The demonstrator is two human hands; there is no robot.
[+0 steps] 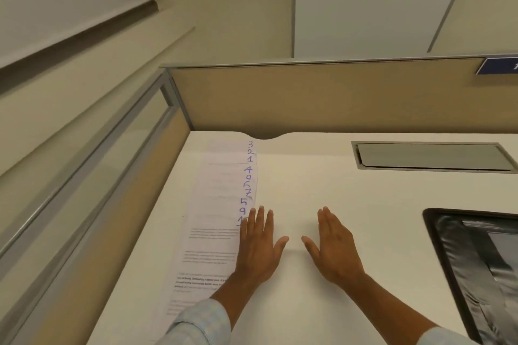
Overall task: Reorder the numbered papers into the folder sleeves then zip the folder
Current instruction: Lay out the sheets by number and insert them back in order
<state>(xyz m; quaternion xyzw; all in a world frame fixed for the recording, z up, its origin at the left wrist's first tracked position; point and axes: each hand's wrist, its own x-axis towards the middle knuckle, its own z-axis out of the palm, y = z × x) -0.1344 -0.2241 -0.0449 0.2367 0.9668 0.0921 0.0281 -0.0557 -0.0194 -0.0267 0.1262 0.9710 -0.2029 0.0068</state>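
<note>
The left grip [259,246], touching the edge of the fanned papers [218,204] at left centre, and the right grip [335,249] lie flat and straight-fingered on the counter [308,176], holding nothing; I'd pull sheet 1 [250,159] out first toward the open folder [476,274] lower right.

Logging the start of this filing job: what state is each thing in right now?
numbered papers: fanned in an overlapping column, out of order, on the desk
folder: lying open, clear sleeves showing
left hand: flat, fingers straight, at the papers' edge
right hand: flat, fingers straight, on the desk
cable hatch: lid shut
</note>
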